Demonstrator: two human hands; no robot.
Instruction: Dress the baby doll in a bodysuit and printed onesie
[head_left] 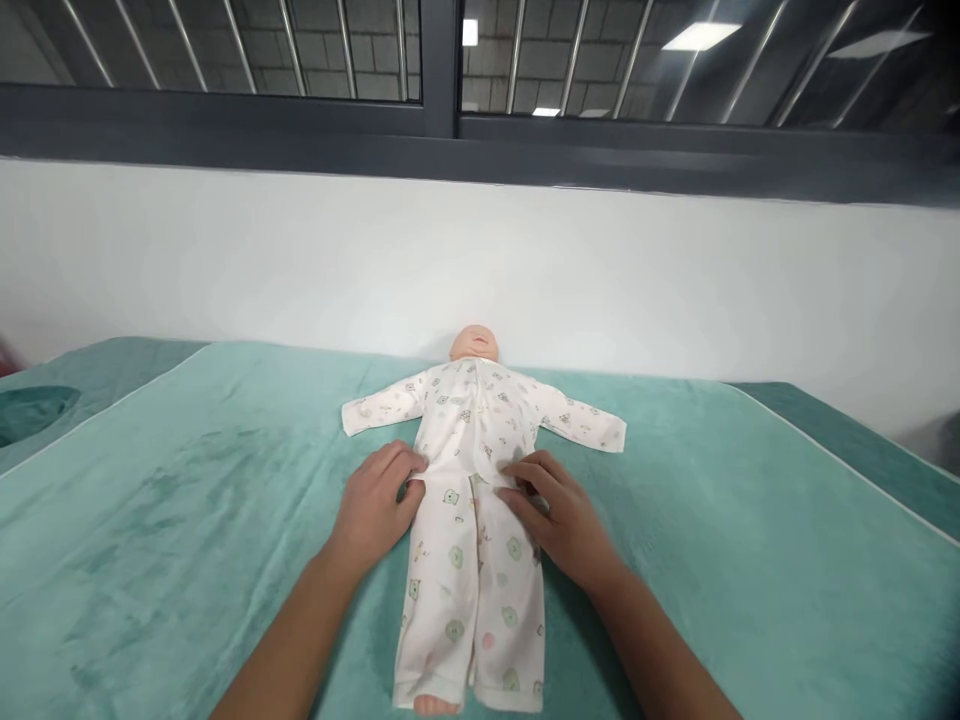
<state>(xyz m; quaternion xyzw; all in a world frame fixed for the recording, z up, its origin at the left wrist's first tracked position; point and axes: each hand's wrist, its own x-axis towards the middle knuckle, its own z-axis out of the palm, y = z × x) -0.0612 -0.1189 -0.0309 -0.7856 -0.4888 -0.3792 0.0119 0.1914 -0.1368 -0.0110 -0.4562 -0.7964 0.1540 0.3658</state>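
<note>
A baby doll (475, 343) lies on its back, its head toward the wall. It wears a white printed long-sleeved top (469, 410) with both sleeves spread out sideways, and white pants (454, 590) with green bear prints. One foot (435, 705) peeks out of the left pant leg; the other is hidden. My left hand (381, 500) is at the left side of the waist, its fingertips at the top's hem. On the right, my right hand (551, 505) touches the waist near the hem, thumb and fingers a little apart. Whether either hand pinches cloth is hard to see.
A green plush blanket (225, 530) covers the surface beneath the doll. Behind it stands a white wall (262, 260), with a dark-framed window (439, 130) and metal bars above. A darker green oval patch (34, 412) shows at the far left.
</note>
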